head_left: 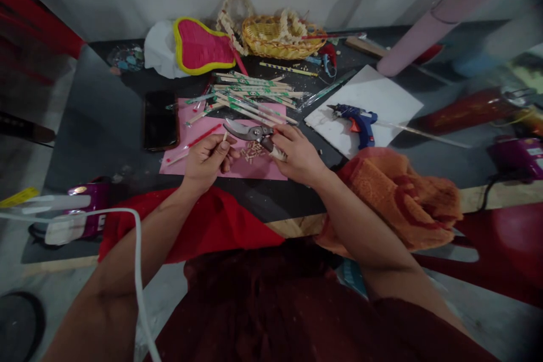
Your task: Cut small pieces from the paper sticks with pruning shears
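Observation:
Between the thumb and fingers of my left hand (208,161) is a short wooden stick (225,137), its tip pointing up beside the blades. My right hand (299,153) is closed round the handles of the pruning shears (246,130), whose jaws look parted and point left. Beneath them, small cut wooden pieces (253,151) lie in a pile on a pink sheet (271,170). Several wooden chopsticks in green-printed wrappers (254,92) are heaped just behind. A red stick (199,140) rests on the sheet left of the shears.
A phone (160,120) lies at left. A blue glue gun (358,120) sits on a white board (392,96), with a pink bottle (428,34) behind it. Orange towel (394,198) lies by my right forearm. Wicker basket (271,39) and pink-yellow fan (203,48) stand at the back.

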Demonstrator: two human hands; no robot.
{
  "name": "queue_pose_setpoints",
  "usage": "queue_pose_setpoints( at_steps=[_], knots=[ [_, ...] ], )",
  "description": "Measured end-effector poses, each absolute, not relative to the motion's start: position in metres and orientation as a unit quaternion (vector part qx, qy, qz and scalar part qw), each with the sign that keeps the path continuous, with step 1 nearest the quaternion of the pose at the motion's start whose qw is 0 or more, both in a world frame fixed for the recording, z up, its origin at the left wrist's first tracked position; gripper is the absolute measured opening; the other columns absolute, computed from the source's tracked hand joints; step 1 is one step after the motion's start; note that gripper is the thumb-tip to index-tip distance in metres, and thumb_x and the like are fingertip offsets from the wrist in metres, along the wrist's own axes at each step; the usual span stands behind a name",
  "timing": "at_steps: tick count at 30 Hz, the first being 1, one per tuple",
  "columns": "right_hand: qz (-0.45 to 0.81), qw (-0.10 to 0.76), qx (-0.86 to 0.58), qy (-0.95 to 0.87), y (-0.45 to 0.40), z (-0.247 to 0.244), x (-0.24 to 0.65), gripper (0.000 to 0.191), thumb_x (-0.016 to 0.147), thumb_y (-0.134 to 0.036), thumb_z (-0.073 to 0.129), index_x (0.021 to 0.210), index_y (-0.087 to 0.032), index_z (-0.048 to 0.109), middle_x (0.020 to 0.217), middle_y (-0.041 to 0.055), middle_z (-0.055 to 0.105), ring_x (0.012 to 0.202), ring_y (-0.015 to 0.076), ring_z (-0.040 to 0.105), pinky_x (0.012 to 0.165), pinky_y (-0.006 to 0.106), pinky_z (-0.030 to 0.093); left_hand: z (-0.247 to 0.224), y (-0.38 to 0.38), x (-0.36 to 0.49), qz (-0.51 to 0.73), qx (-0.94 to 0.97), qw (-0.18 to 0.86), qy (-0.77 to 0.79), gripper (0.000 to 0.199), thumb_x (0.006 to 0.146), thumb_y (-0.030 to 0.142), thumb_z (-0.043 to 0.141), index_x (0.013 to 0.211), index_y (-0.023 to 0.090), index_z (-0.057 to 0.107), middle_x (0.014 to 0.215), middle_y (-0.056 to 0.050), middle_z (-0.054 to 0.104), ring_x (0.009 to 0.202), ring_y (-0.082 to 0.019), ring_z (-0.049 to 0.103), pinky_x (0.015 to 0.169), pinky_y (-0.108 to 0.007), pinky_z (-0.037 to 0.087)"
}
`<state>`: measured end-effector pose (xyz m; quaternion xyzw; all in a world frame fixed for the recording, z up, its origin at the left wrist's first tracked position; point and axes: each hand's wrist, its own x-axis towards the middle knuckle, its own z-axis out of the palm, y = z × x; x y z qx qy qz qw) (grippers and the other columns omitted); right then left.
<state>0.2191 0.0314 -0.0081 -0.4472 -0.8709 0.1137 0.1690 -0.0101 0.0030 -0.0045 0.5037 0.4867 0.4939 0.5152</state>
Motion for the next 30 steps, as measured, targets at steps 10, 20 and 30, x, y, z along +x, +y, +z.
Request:
queue_pose_setpoints(
  at_steps=[10,20,30],
  knots=[
    [0.099,0.146,-0.435,-0.883,0.025,-0.004,0.215,0.034,0.083,-0.023,0.051,0.116,-0.02,0.055,0.135,0.0117,0.045,0.115,0.0295,0.044,0.089,0.044,0.041,-0.009,0.005,-0.012,0.473,0.566,0.46,0.493,0.026,0.082,0.039,0.064,0.074,0.014,0.066,0.06,-0.001,0.064,0.041,-0.005,0.05,0.039,-0.017,0.04],
    [0.108,0.142,-0.438,-0.881,0.026,-0.002,0.216,0.033,0.083,-0.025,0.053,0.116,-0.02,0.055,0.136,0.0112,0.045,0.116,0.0298,0.043,0.087,0.043,0.042,-0.013,0.004,-0.011,0.516,0.547,0.453,0.479,0.015,0.081,0.031,0.065,0.08,0.016,0.066,0.074,-0.003,0.071,0.041,-0.005,0.052,0.039,-0.017,0.042],
    [0.085,0.135,-0.431,-0.888,0.026,-0.005,0.216,0.032,0.086,-0.027,0.05,0.116,-0.02,0.056,0.136,0.0119,0.046,0.116,0.0299,0.044,0.085,0.043,0.042,-0.002,0.004,-0.009,0.503,0.575,0.421,0.488,0.018,0.082,0.028,0.063,0.07,0.015,0.064,0.07,-0.003,0.069,0.041,-0.004,0.052,0.038,-0.016,0.04]
  ],
)
